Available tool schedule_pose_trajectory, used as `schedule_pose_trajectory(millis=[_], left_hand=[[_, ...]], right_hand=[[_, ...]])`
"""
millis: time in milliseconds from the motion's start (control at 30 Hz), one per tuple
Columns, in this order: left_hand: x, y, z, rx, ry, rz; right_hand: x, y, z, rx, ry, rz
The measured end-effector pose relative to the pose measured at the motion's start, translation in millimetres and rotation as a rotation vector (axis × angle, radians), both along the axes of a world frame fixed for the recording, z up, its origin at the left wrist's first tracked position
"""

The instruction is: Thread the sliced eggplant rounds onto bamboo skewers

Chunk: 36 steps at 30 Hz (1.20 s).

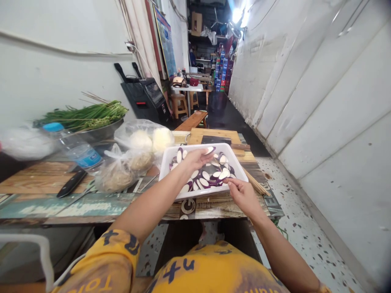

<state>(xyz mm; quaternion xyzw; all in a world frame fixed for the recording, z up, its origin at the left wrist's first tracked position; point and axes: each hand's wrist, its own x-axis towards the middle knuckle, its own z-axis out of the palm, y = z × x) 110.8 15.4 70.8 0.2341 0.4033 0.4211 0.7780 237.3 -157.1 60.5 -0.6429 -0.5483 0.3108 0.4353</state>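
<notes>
A white plastic tray (pixel 200 193) holds many oval slices of purple-skinned eggplant (pixel 205 175) with pale flesh. Over its far middle, my left hand (pixel 197 158) is closed on one eggplant slice (pixel 210 150) between thumb and fingers. At the tray's near right rim, my right hand (pixel 244 196) pinches what looks like a thin wooden skewer; its fingers hide most of it. An eggplant slice (pixel 224 175) sits right by those fingertips; whether it is on the skewer I cannot tell. A bundle of wooden skewers (pixel 256 182) lies to the right of the tray.
Behind the tray, a cleaver (pixel 216 140) rests on a wooden cutting board (pixel 195 136). To the left are plastic bags of food (pixel 117 175), a water bottle (pixel 81 150), a black-handled knife (pixel 72 183) and a metal bowl of green vegetables (pixel 105 131). A white wall (pixel 330 89) stands right.
</notes>
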Motion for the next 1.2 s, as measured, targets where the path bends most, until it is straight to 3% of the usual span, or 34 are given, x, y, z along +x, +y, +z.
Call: schedule_pose_trajectory(millis=[300,567,867,1200], left_hand=[[0.2,-0.4,0.9,-0.008,0.004,0.008],[1.3,-2.2,-3.2,0.103,0.003,0.0],[4.7,-8.2,-1.8,0.171,0.035,-0.006],[3.8,-13.6,1.3,0.174,0.04,-0.036]], right_hand=[[1.4,0.3,-4.0,0.032,-0.035,-0.003],[0.0,2.3,-2.0,-0.022,0.035,-0.013],[-2.4,11.9,-17.4,0.04,0.018,-0.046],[-5.2,17.3,-20.4,0.108,-0.063,-0.057]])
